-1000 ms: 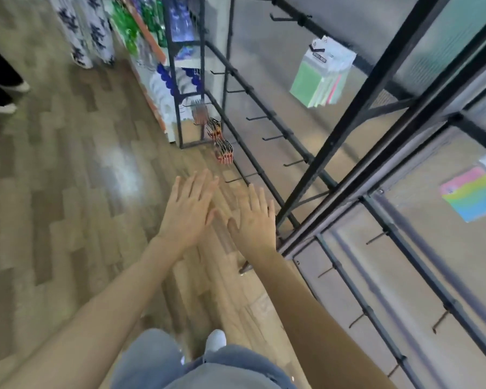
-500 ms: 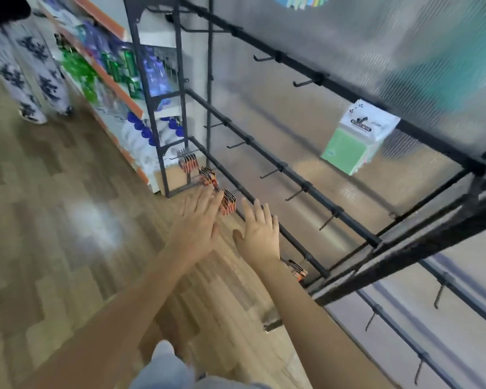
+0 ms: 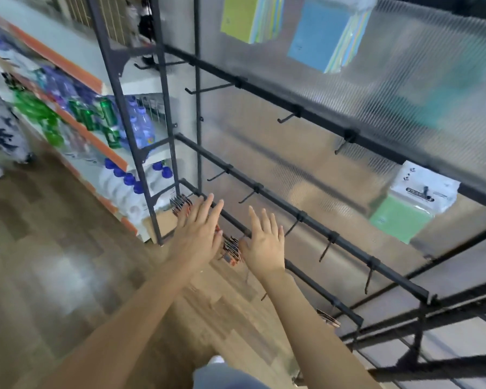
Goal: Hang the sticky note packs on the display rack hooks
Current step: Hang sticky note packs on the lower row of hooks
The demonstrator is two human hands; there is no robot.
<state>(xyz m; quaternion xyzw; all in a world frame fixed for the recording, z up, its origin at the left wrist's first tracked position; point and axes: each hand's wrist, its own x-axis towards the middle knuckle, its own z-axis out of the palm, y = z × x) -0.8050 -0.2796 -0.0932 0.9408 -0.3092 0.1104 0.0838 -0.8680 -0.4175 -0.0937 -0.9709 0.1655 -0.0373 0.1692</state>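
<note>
While facing the rack [image 3: 324,122], reaches out left hand [image 3: 199,234] and right hand [image 3: 264,242], fingers straight, apart, empty, below a hung green pack [image 3: 401,220].

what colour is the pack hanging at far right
Green pack, white header card; head view.

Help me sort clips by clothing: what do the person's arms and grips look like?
Both forearms are bare, no sleeves in view. The left grip and right grip are ungloved hands; no rings, watch or wristbands show.
</note>
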